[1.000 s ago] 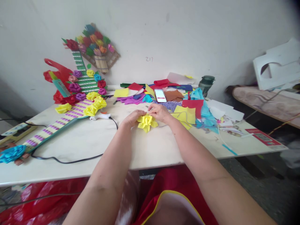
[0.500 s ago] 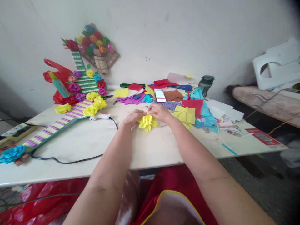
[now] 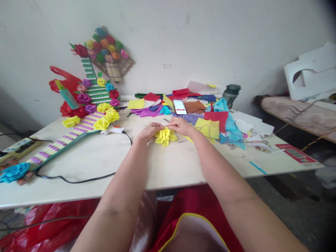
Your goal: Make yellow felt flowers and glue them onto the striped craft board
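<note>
A yellow paper flower [image 3: 165, 136] lies on the white table [image 3: 157, 164] between my two hands. My left hand [image 3: 148, 131] grips its left side with curled fingers. My right hand [image 3: 181, 126] pinches its upper right edge. A white glue gun [image 3: 112, 130] with a black cord [image 3: 78, 180] lies just left of my left hand. A phone [image 3: 180, 107] leans among paper scraps behind the flower.
Coloured paper sheets [image 3: 210, 120] pile up behind and right of my hands. A striped craft board with paper flowers [image 3: 86, 115] leans against the wall at the left. A power strip [image 3: 15, 148] sits at the far left, a dark green bottle [image 3: 231, 93] at the back.
My hands and the flower have shifted only slightly; my right hand has moved a little up and closer over the flower's top edge.
</note>
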`<state>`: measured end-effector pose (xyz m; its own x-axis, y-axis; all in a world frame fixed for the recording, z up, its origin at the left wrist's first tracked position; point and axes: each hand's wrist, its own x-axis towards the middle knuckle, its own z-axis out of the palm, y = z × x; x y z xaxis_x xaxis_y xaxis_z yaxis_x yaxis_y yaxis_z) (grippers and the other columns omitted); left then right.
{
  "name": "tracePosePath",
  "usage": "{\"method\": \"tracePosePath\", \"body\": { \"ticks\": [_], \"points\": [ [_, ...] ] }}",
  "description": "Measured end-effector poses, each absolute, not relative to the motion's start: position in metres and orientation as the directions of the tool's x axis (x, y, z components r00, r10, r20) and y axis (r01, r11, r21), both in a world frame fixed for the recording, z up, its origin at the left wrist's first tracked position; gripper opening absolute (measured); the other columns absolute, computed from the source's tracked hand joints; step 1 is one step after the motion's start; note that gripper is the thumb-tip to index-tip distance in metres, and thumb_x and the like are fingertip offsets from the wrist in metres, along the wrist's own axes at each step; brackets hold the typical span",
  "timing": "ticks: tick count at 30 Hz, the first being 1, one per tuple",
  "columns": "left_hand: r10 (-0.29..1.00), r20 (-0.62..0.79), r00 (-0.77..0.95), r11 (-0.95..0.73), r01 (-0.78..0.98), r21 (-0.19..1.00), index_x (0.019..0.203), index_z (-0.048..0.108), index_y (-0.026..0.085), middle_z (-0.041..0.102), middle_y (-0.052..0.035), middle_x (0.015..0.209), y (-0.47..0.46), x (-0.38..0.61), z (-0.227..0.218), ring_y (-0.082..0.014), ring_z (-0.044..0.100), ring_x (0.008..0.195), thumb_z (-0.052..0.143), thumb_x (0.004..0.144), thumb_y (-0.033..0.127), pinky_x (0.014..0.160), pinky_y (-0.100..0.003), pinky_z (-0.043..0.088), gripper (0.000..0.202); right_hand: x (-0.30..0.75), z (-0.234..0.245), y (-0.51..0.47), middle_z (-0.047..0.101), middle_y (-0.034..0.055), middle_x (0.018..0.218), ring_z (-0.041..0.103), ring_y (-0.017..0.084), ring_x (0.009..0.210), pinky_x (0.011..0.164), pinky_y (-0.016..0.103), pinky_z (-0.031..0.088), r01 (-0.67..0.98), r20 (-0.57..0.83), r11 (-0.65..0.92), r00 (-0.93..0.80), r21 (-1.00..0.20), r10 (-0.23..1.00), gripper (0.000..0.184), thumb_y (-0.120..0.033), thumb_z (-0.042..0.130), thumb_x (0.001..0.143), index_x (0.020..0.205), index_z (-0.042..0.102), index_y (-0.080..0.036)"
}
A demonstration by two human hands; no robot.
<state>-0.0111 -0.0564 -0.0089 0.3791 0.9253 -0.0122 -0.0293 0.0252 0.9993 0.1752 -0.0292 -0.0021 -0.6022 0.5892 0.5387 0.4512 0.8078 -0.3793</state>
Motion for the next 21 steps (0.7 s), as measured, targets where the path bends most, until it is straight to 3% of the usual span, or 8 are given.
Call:
{"method": "tracePosePath", "body": {
  "ticks": [8,21],
  "points": [
    [0.927,-0.029,0.374,0.035,-0.010,0.999,0.068,0.061,0.011,0.058,-0.0016,0.054,-0.059,-0.010,-0.007,-0.0092,0.051,0.046,0.068,0.059,0.028,0.047,-0.021,0.036,0.020,0.178,0.000,-0.035,0.068,0.0018,0.086,0.059,0.014,0.078,0.066,0.023,0.041,0.614,0.349,0.684,-0.589,-0.394,0.729,0.025,-0.030,0.051,0.079,0.093,0.069,-0.021],
    [0.927,-0.052,0.370,0.098,-0.106,0.990,0.069,0.062,0.011,0.061,-0.0030,0.058,-0.052,-0.015,-0.013,-0.0126,0.057,0.055,0.062,0.057,0.020,0.056,-0.023,0.043,0.015,0.171,0.008,-0.043,0.068,0.0015,0.089,0.058,0.015,0.082,0.063,0.023,0.038,0.708,0.444,0.691,-0.578,-0.143,0.685,0.025,-0.023,0.050,0.078,0.093,0.069,-0.024]
  ]
}}
